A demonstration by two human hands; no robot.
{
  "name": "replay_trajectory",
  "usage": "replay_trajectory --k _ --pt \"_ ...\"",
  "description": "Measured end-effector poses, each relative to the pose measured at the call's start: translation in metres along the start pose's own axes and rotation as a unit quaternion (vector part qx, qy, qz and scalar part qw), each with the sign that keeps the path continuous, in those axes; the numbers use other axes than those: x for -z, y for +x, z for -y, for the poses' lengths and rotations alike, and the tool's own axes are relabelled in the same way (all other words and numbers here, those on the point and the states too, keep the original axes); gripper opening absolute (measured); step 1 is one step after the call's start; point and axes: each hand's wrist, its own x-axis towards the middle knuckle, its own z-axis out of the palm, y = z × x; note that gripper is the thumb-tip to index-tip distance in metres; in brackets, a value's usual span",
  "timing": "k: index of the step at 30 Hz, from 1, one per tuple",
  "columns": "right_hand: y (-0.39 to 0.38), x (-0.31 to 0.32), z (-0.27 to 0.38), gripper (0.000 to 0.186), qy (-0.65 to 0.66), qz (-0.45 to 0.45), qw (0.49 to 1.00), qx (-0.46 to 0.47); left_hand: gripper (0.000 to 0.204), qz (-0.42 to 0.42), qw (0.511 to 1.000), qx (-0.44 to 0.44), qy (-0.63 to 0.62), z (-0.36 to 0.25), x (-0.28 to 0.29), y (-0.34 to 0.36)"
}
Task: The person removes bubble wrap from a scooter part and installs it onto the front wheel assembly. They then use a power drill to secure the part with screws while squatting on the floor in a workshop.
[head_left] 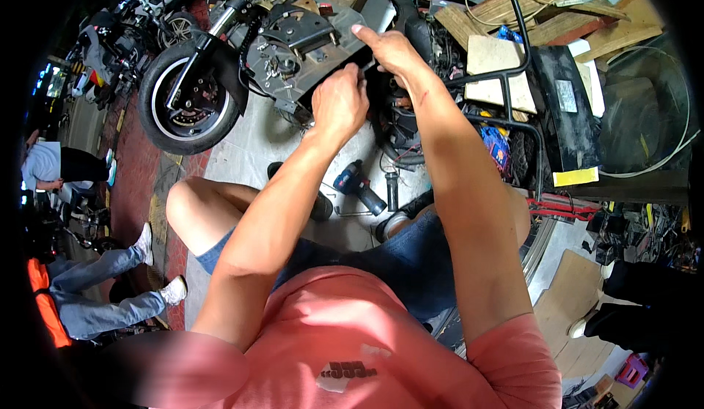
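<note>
Head view: the left hand (339,101) is fisted, fingers curled narrow around a small tool too hidden to identify, at the stripped scooter frame (308,42) lying on the concrete floor (253,141). The right hand (392,49) braces the frame, forefinger extended, holding nothing. Body panels appear already removed, but the work looks unfinished. A cordless drill (358,185) lies untouched on the floor near the knees.

A scooter repair workshop is showing here: a stripped black scooter with bared frame and front wheel (189,97) is lying at twelve o'clock, a cordless blue-and-black drill (358,186) is resting on the concrete floor (249,145), wooden planks (539,9) are piling up at one o'clock.
</note>
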Motion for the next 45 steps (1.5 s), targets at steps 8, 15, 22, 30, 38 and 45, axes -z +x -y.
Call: replay_trajectory --k 8,15,22,30,38,45 --pt "0.003 -0.002 -0.002 0.071 0.075 0.010 0.997 -0.010 0.012 -0.112 0.988 -0.069 -0.081 -0.017 -0.026 0.004" --pt "0.003 0.006 0.001 0.087 0.008 0.039 0.999 0.016 0.014 -0.157 0.932 0.105 -0.309 -0.015 -0.032 0.006" --pt "-0.003 0.017 0.001 0.051 0.098 0.098 0.990 -0.003 0.029 -0.163 0.981 -0.108 -0.013 0.002 -0.032 0.005" --pt "-0.002 0.019 -0.003 0.045 0.133 0.113 0.985 0.005 0.049 -0.100 0.992 0.082 -0.005 0.014 -0.035 0.016" --pt "-0.003 0.021 -0.012 0.039 0.175 0.069 0.982 0.007 0.033 -0.126 0.974 0.113 -0.151 0.018 -0.040 0.021" --pt "0.011 0.022 -0.041 0.069 0.233 0.131 0.963 -0.039 0.031 -0.135 0.971 0.124 -0.156 0.017 -0.043 0.022"
